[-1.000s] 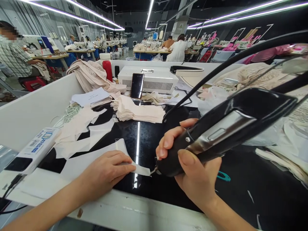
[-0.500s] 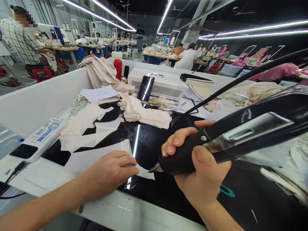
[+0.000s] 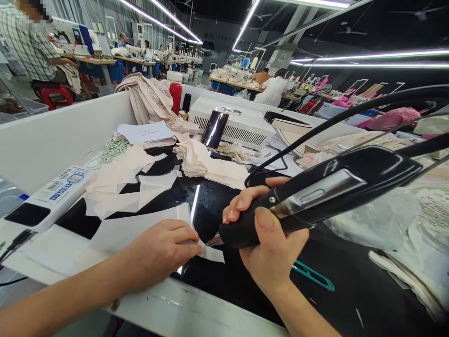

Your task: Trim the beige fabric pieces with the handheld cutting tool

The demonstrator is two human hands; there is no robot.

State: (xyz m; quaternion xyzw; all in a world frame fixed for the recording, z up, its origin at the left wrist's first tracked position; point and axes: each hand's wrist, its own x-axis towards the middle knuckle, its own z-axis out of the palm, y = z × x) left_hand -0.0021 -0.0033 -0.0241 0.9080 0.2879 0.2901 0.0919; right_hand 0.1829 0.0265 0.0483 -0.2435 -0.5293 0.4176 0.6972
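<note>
My right hand (image 3: pixel 270 243) is wrapped round a black corded handheld cutter (image 3: pixel 315 187) with a silver lever along its side. Its narrow metal tip (image 3: pixel 214 240) touches, or lies just over, a strip of white fabric (image 3: pixel 213 254). My left hand (image 3: pixel 168 248) presses on the white fabric piece (image 3: pixel 136 228), fingers together and thumb tucked in. The fabric's end sticks out past my left fingertips towards the tip. What lies under the left palm is hidden.
Cream fabric stacks (image 3: pixel 210 164), a phone (image 3: pixel 215 128) and a white vented box (image 3: pixel 231 119) stand behind. A white device (image 3: pixel 52 199) sits left. A teal tool (image 3: pixel 314 275) and plastic bag (image 3: pixel 375 217) lie right. People sit at sewing machines beyond.
My right hand and the cutter have moved left, bringing the metal tip closer to my left fingertips. The left hand stays almost in place on the fabric. The view has shifted slightly.
</note>
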